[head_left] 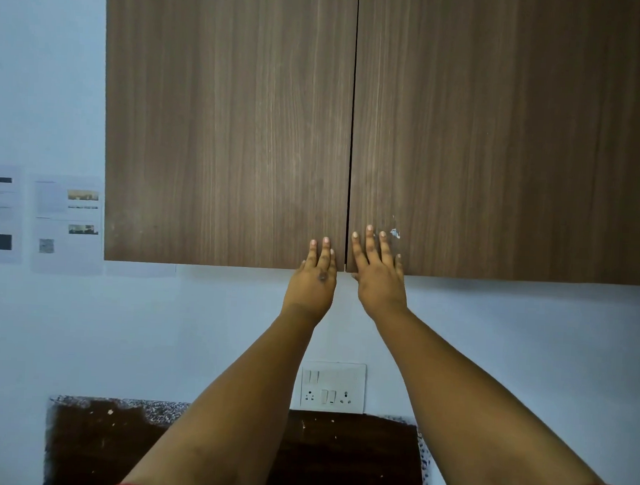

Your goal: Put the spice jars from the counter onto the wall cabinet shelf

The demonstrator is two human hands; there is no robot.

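Two hands (346, 277) (flat) on two doors (228, 126).

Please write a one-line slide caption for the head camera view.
Both hands, left hand and right hand, rest flat at the bottom edges of the closed cabinet doors.

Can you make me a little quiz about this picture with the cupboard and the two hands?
1. True or false: both cabinet doors are shut.
2. Which door does the left hand touch: A the left door, B the right door?
3. What white thing sits on the wall between the arms?

Key
1. True.
2. A; the right hand touches the right door.
3. A switch and socket plate.
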